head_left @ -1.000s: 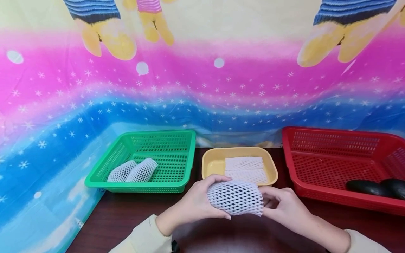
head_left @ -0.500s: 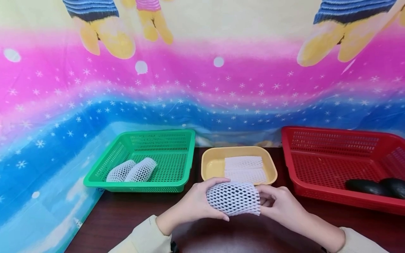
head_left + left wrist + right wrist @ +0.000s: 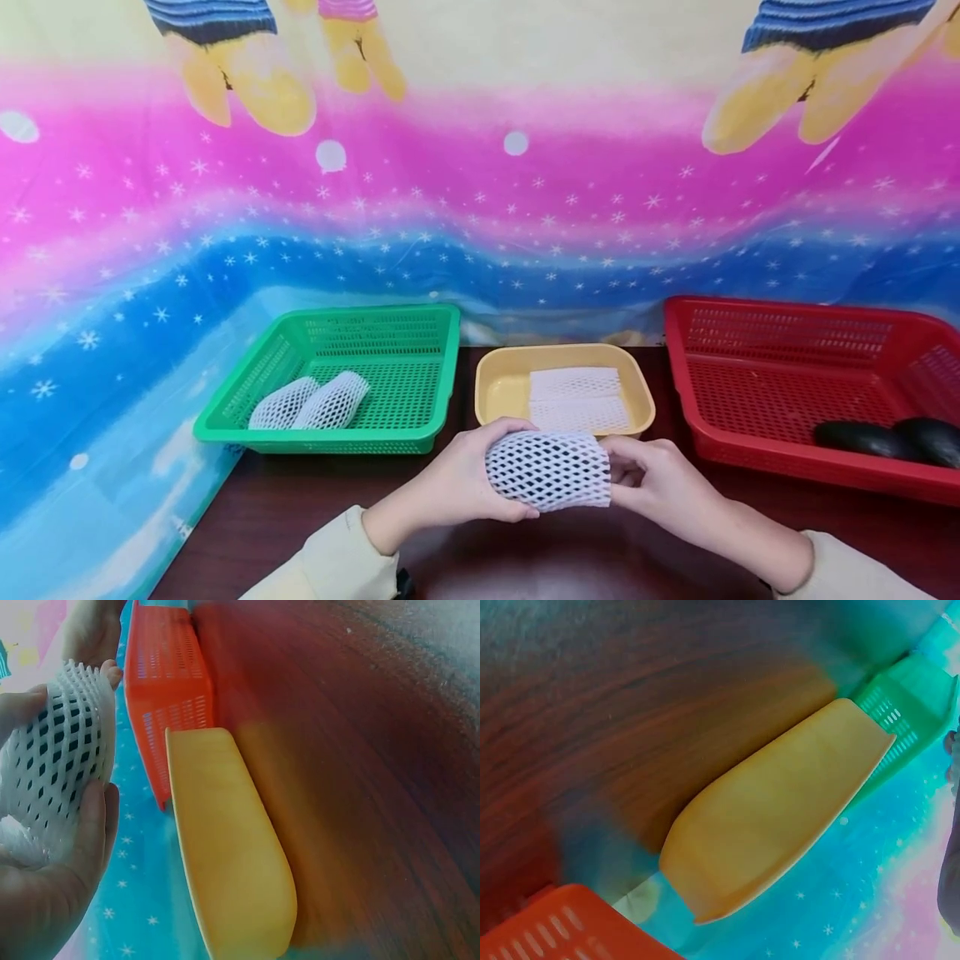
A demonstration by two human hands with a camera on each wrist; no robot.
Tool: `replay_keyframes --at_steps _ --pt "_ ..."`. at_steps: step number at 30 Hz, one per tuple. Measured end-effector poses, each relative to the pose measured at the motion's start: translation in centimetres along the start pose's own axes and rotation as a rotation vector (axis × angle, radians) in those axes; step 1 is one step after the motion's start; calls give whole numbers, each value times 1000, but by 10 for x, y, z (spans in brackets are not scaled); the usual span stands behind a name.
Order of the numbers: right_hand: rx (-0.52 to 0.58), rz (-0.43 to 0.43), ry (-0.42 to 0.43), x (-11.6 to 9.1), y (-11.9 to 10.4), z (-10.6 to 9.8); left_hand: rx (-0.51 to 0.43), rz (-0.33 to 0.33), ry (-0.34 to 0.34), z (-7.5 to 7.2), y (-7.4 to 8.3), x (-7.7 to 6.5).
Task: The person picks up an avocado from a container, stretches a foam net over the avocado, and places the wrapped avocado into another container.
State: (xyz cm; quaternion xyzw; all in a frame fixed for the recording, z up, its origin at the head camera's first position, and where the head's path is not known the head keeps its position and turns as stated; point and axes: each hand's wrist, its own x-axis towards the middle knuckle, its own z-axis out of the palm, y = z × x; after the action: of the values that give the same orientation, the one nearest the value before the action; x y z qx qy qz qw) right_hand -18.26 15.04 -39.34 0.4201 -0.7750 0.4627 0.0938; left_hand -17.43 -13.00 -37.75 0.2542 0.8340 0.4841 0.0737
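A white foam net sleeve point(image 3: 551, 471), with something dark showing through its mesh, is held above the table in front of the yellow tub. My left hand point(image 3: 461, 479) grips its left end, thumb below and fingers over the top. At the sleeve's right end, my right hand point(image 3: 667, 483) pinches the edge, its fingertips partly hidden behind the mesh. The left wrist view shows the same net sleeve point(image 3: 64, 750) between both hands, with the left thumb and fingers curled round its closer end. Only a dark sliver of the right hand enters the right wrist view.
A green basket point(image 3: 442, 400) at the left holds two net-sleeved items point(image 3: 330, 400). Flat white net sleeves point(image 3: 573, 383) lie in the yellow tub point(image 3: 487, 400) at centre back. The red basket point(image 3: 682, 383) at right holds dark, smooth oval items point(image 3: 862, 437). A printed cloth hangs behind.
The hands and the net sleeve sit slightly further left in the head view, and the whole scene has shifted a little left and up. Both hands keep their hold.
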Motion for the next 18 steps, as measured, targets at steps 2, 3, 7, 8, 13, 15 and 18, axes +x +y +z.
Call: replay_keyframes --at_steps 2,3,7,8,13,15,18 --pt "-12 4 -6 2 -1 -2 4 1 5 -2 2 0" --pt "-16 0 -6 3 -1 -3 7 1 9 -2 3 -1" --pt "-25 -39 -12 6 -2 -7 8 -14 22 -5 7 -2" --pt "-36 -60 -17 7 -2 -8 9 -20 23 -6 8 -3" --pt "-101 -185 -47 12 -2 -18 39 -23 28 -14 15 -5" --pt "-122 -226 -40 13 -2 -23 50 -13 32 -18 18 -5" --pt "-139 -268 -20 14 -5 -29 57 10 42 -23 20 -6"
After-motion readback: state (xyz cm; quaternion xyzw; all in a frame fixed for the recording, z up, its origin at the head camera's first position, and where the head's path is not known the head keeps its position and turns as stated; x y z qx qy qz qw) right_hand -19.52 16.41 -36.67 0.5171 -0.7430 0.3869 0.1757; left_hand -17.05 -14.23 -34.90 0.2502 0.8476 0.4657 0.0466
